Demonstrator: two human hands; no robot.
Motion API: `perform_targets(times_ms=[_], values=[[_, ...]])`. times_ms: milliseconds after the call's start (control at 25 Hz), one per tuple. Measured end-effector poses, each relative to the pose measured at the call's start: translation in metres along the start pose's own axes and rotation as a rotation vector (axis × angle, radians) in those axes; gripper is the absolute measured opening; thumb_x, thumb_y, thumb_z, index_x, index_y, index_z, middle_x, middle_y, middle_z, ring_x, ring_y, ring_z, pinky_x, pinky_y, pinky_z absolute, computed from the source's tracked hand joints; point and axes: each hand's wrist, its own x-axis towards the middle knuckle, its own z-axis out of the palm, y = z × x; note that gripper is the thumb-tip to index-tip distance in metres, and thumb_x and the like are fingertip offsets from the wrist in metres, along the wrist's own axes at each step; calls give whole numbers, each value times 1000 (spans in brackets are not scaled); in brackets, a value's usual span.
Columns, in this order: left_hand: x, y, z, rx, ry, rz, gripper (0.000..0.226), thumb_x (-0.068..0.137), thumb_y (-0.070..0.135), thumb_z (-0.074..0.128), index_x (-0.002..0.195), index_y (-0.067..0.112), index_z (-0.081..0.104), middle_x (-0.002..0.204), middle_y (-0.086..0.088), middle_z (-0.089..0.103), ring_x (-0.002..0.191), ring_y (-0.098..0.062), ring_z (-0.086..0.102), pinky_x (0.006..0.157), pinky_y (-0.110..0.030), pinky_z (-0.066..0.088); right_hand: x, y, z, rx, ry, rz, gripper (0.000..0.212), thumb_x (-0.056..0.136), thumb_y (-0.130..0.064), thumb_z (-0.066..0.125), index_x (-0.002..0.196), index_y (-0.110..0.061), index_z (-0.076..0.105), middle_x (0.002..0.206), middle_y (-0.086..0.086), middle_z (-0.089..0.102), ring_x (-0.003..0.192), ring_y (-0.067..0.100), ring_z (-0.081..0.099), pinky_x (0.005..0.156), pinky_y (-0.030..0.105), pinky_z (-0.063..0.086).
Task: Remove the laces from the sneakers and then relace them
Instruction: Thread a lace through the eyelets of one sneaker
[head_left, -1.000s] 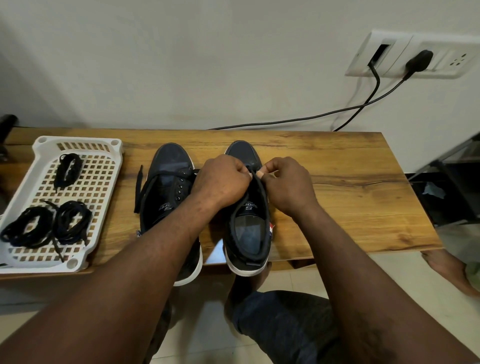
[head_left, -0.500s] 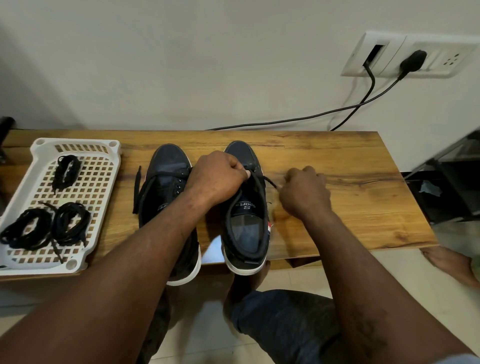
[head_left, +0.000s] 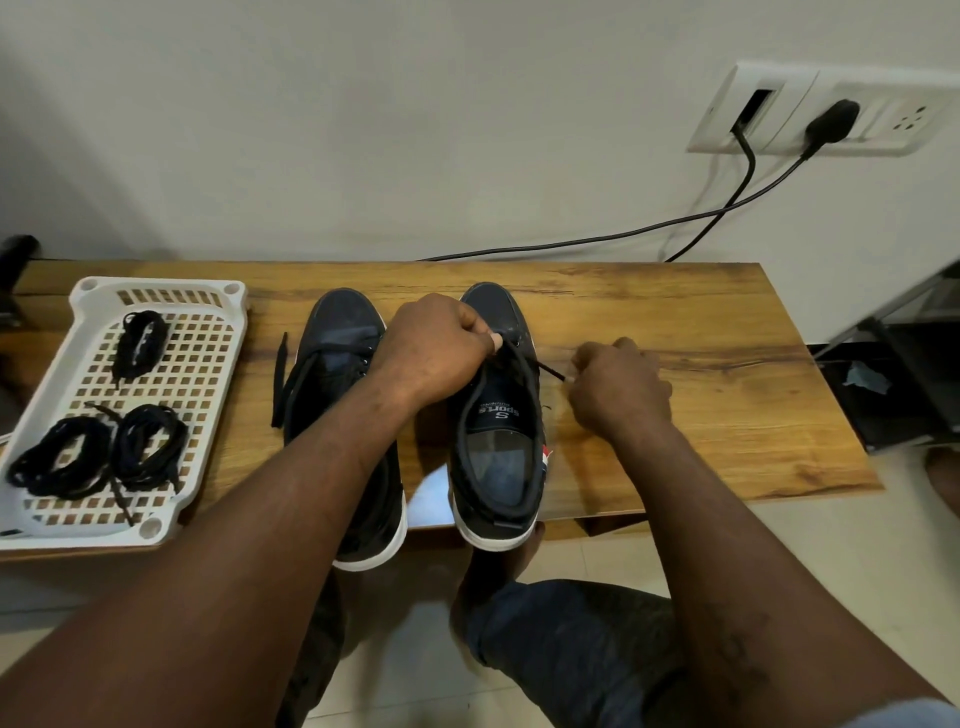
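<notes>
Two dark sneakers stand side by side on the wooden desk (head_left: 701, 395), toes toward the far wall and heels hanging just over the near edge.

The left hand (head_left: 434, 348) rests on top of the right-hand sneaker (head_left: 498, 457), over its eyelets. Its fingers are curled in, and thumb and forefinger are pressed together in a pinch at the edge of the upper. Whether a strand of lace is also caught in that pinch cannot be told.

The right hand (head_left: 621, 387) sits on the desk just to the right of the same sneaker, knuckles up and fingers curled tight. It pinches the end of a black lace (head_left: 548, 370) between thumb and fingertips. The lace runs in a straight, taut line from the far eyelets out to this hand.

The left-hand sneaker (head_left: 337, 374) is partly covered by the left forearm. A loose lace (head_left: 280, 384) trails off its left side onto the desk.

At the left end of the desk lies a white perforated tray (head_left: 166, 288). It holds three bundles of black laces: one small coil (head_left: 140, 343) toward the far side and two larger coils (head_left: 57, 462) (head_left: 150, 447) side by side nearer.

On the wall at the far right is a white socket plate (head_left: 883, 111), with two black cables (head_left: 623, 238) running down behind the desk.
</notes>
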Motion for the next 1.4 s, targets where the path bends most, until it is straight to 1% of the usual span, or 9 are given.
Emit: perform_targets(times_ms=[120, 240, 400, 560, 880, 1000, 1120, 1280, 1400], values=[[2, 0, 1, 34, 14, 20, 22, 96, 31, 71, 75, 29, 74, 92, 17, 73, 86, -3, 65, 72, -26, 45, -2, -12, -6, 245, 73, -222, 21, 97, -28, 70, 116, -34, 68, 128, 1, 55, 126, 25, 44, 102, 46, 46], [-1, 1, 1, 28, 11, 23, 21, 97, 31, 71, 77, 27, 76, 87, 19, 71, 82, 0, 64, 70, -26, 46, -4, -26, -5, 251, 115, -320, 10, 99, -30, 66, 107, -35, 66, 121, -5, 57, 121, 22, 44, 97, 46, 46], [-4, 2, -3, -24, 16, 17, 18, 97, 31, 72, 81, 24, 79, 81, 18, 70, 78, -2, 65, 74, -28, 52, -4, -22, 2, 46, 115, -282, 18, 102, -31, 58, 119, -30, 61, 125, -1, 56, 121, 26, 46, 97, 47, 46], [-5, 7, -7, -104, 18, -12, 16, 96, 27, 74, 80, 27, 78, 77, 15, 72, 75, -5, 67, 74, -29, 53, -1, -2, 0, -66, 4, -5, 35, 101, -30, 60, 136, -23, 59, 139, 9, 53, 132, 34, 43, 102, 53, 43], [-7, 12, -15, -329, 73, 94, 11, 96, 18, 72, 91, 22, 80, 84, 7, 76, 66, -2, 66, 69, -25, 56, 0, -19, 0, 253, 102, -298, 8, 99, -22, 65, 101, -31, 64, 111, -3, 57, 111, 21, 49, 87, 39, 47], [-6, 16, -27, -550, 149, 171, 12, 98, 8, 67, 94, 11, 78, 90, -1, 78, 63, -2, 62, 65, -23, 53, -3, -24, 7, 358, 106, -315, 13, 98, -18, 66, 92, -29, 62, 100, -7, 59, 96, 17, 58, 79, 36, 48], [-2, 14, -33, -635, 170, 204, 15, 98, 5, 64, 98, 7, 78, 80, 7, 74, 63, -7, 59, 65, -26, 51, -5, -31, 9, 479, 90, -341, 18, 99, -13, 63, 91, -29, 63, 94, -10, 66, 88, 13, 62, 75, 37, 53], [-5, 9, -30, -535, 146, 186, 17, 98, 7, 64, 94, 16, 79, 89, 6, 77, 66, -2, 61, 66, -24, 51, -6, -27, 13, 276, 75, -203, 5, 97, -21, 61, 95, -26, 64, 86, -4, 66, 83, 21, 63, 70, 38, 53], [-6, 10, -33, -511, 153, 183, 15, 97, 7, 65, 98, 13, 79, 90, -3, 77, 66, 1, 61, 65, -19, 52, -2, -17, 12, 137, 62, -159, 15, 95, -25, 66, 109, -22, 70, 101, 1, 66, 99, 26, 62, 80, 40, 56]])
